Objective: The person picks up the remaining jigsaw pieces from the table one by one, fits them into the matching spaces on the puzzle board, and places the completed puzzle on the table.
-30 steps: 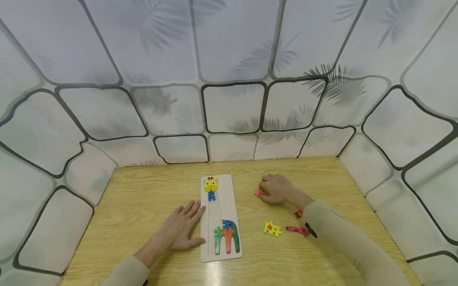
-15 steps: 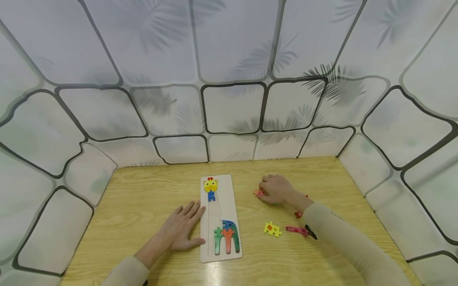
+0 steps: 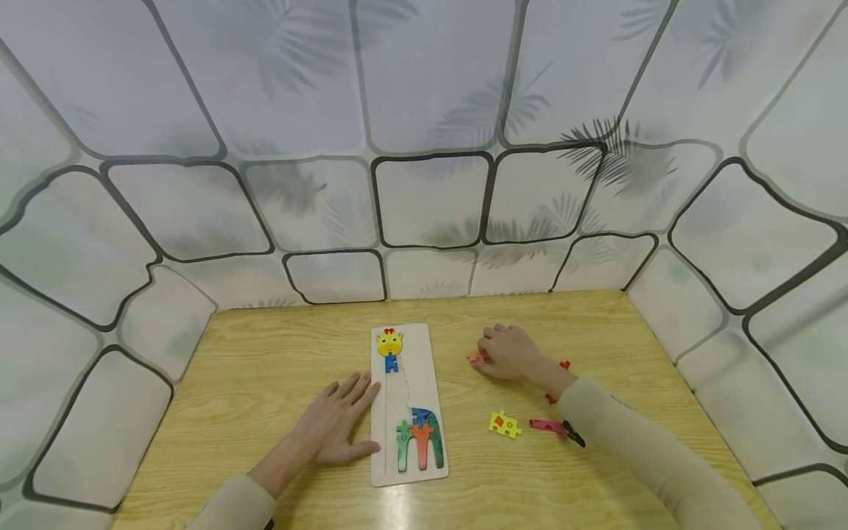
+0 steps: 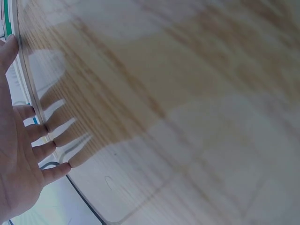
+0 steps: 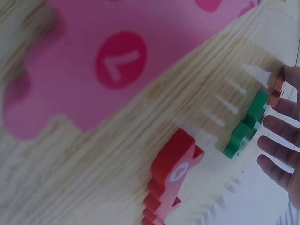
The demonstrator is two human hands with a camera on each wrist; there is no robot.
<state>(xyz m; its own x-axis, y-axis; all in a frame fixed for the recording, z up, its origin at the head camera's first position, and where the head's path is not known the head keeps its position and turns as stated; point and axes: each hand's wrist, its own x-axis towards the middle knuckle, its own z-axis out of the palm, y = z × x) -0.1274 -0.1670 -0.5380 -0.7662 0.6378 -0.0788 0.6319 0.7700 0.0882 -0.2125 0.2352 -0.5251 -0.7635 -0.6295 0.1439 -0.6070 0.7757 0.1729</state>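
"What's in the right hand [image 3: 509, 352]?"
"An orange piece [image 3: 474, 358], pinched between the fingers, right of the giraffe board [image 3: 420, 372]."
"And the left hand [image 3: 335, 421]?"
"Fingers spread wide, touching the board's left edge."

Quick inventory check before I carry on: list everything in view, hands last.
Puzzle board: 1, whitish, on the table
Giraffe head: 1, yellow, board's far end
Blue pieces: 2, blue, one below the head, one above the legs
Leg pieces: 3, two green and one orange, board's near end
Yellow piece: 1, yellow, right of the board
Pink piece: 1, pink, right of the yellow one
Red piece: 1, red, by the right forearm
Green piece: 1, green, by the right hand's fingers
Orange piece: 1, orange, in the right hand
Table: 1, wood-toned, beneath everything
Walls: white, grey-black outlines, around the table
Sleeves: 2, beige, on both arms
Left hand: 1, bare, at board's left edge
Right hand: 1, bare, pinching the orange piece
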